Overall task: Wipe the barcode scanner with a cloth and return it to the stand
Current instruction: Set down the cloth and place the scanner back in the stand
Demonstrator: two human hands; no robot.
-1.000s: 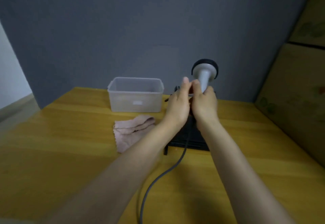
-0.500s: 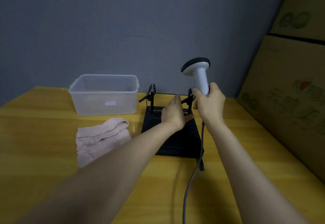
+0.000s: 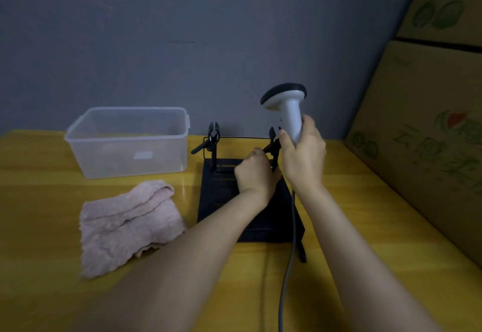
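My right hand [image 3: 303, 157] grips the handle of a grey-white barcode scanner [image 3: 287, 106] and holds it upright above the right side of the black stand [image 3: 221, 196]. The scanner's dark head points left, and its grey cable [image 3: 289, 258] hangs down toward me. My left hand [image 3: 257, 172] rests curled over the stand, its fingers at the stand's right clamp [image 3: 272, 144]. Whether the fingers grip that clamp I cannot tell. A folded pink cloth [image 3: 127, 224] lies on the yellow table [image 3: 39, 201], left of the stand, touched by neither hand.
A clear plastic tub [image 3: 127, 141] stands at the back left, behind the cloth. Stacked cardboard boxes [image 3: 430, 128] wall off the right side. A grey wall runs behind the table. The stand's left clamp [image 3: 212, 140] sticks up beside the tub.
The scanner has come away from the stand and moved right and up in my right hand. My left hand let go of it and dropped to the stand's right clamp.
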